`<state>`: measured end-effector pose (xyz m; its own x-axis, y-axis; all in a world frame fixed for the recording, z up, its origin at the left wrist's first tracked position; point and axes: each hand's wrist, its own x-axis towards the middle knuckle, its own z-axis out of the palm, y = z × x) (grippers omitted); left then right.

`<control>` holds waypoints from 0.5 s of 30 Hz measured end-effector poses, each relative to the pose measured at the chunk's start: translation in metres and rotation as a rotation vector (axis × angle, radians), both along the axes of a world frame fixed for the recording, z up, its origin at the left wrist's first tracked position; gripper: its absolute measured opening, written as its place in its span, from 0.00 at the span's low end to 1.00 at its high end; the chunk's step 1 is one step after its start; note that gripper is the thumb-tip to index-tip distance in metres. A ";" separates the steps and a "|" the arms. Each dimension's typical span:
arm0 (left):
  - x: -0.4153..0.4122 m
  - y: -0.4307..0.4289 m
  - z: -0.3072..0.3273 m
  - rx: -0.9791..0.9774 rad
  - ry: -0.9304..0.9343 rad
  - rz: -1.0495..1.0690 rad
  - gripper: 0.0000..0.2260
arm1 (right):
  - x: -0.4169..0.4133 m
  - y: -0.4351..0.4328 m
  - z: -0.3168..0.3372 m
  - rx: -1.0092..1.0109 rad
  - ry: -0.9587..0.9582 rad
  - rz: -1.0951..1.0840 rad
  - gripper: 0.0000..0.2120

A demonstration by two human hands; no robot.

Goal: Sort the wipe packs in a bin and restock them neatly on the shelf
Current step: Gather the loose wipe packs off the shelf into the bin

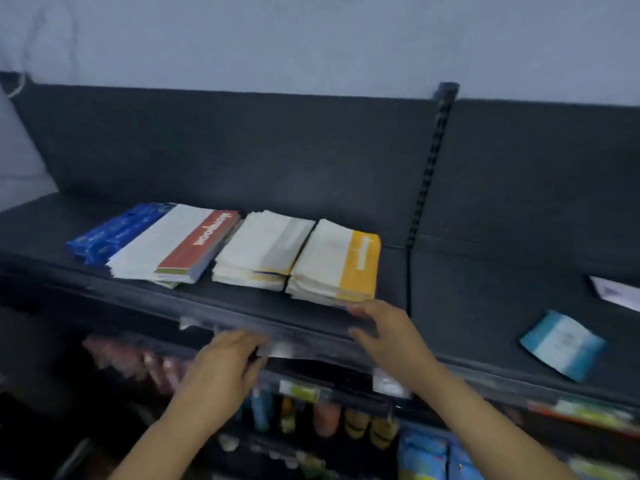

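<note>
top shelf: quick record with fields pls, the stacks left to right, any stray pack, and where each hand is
stacks, left to right: blue packs; red-banded stack; grey-banded stack; yellow-banded stack
stray: teal-and-white pack, lying alone in the right bay
left hand: fingers relaxed, at the front edge of the shelf
right hand: fingers reach toward the yellow-banded stack's front; contact too blurred to tell

Left grip (227,362) and right grip (384,337) bare, slightly blurred; forearms (166,434) bare to the frame's edge.
</note>
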<state>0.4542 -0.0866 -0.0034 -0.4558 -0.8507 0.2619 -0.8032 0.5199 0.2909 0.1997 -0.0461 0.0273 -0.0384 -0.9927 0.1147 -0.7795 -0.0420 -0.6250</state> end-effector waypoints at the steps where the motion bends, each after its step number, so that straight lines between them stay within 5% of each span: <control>1: -0.032 -0.001 0.003 0.006 0.006 -0.043 0.14 | -0.029 0.007 0.001 0.001 0.005 -0.042 0.17; 15: -0.348 0.005 -0.009 0.112 0.032 -0.600 0.18 | -0.278 0.106 -0.031 0.081 0.001 -0.631 0.17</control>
<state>0.1062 -0.0812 -0.0122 -0.8573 -0.4713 0.2074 -0.3696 0.8437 0.3894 -0.0779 0.0600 -0.0033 -0.6190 -0.7843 0.0408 -0.6393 0.4731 -0.6062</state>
